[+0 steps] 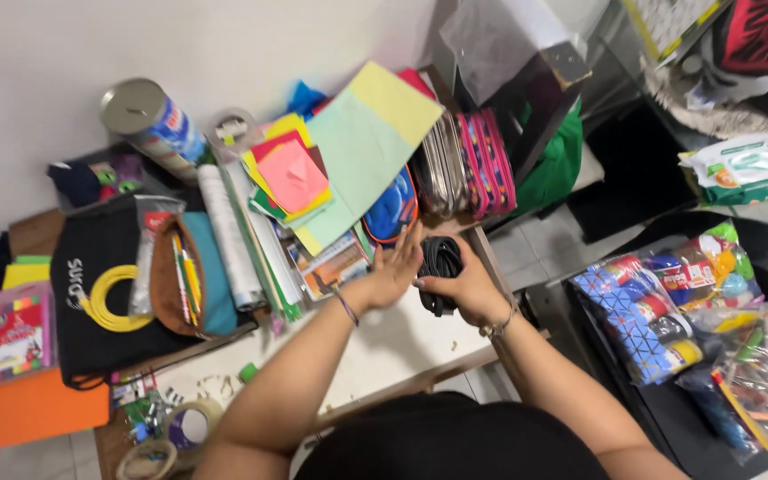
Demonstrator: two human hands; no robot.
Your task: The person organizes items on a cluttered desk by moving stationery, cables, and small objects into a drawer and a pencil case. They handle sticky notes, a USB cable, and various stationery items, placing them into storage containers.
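Observation:
My right hand (467, 286) grips a rolled black strap bundle (438, 258) near the right edge of a cluttered wooden table (402, 351). Beside it, my left hand (395, 269) has its fingers spread and presses against the bundle's left side and the blue pouch (390, 212) behind it. Each wrist wears a bracelet. Behind the hands lie stacked sheets of coloured paper (348, 156) in green, yellow and pink, and a row of pink patterned pouches (486, 164) stands on edge.
A black bag with a yellow cable (104, 293) lies at the left, a metal tin (148, 116) behind it, tape rolls (180, 427) at the front left. Clear bags of supplies (668, 302) sit on a black surface at the right. An orange sheet (20, 400) lies far left.

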